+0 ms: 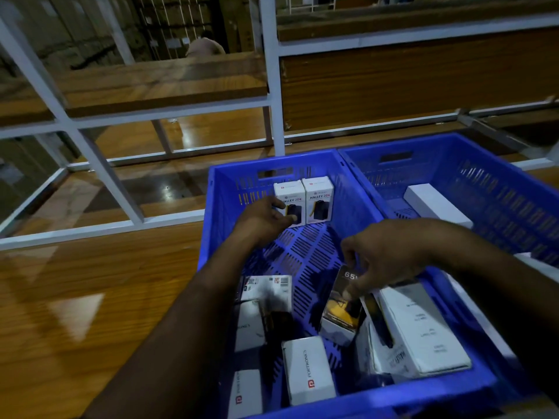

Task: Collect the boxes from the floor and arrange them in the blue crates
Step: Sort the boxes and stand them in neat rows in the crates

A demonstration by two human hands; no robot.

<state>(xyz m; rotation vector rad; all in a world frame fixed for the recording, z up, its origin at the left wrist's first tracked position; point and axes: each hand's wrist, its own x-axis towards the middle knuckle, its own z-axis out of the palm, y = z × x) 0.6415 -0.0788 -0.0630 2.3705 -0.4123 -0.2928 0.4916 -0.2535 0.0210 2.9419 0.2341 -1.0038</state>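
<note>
Two blue crates stand side by side on the wooden floor; the near crate [217,207] holds several white boxes. Two upright "Halley 20K" boxes stand against its far wall. My left hand [263,219] reaches into the crate, and its fingers touch the left Halley box [291,192]; the right Halley box [320,198] stands beside it. My right hand [384,255] pinches the top of a tilted dark box marked "65" [340,309]. Loose Portronics boxes [308,370] lie at the near end. The second crate [496,182] holds a long white box [435,204].
A white metal rack frame [273,86] with wooden shelf boards stands behind the crates. Glossy wooden floor [90,297] stretches to the left. A person in a light shirt [205,45] is far off behind the rack.
</note>
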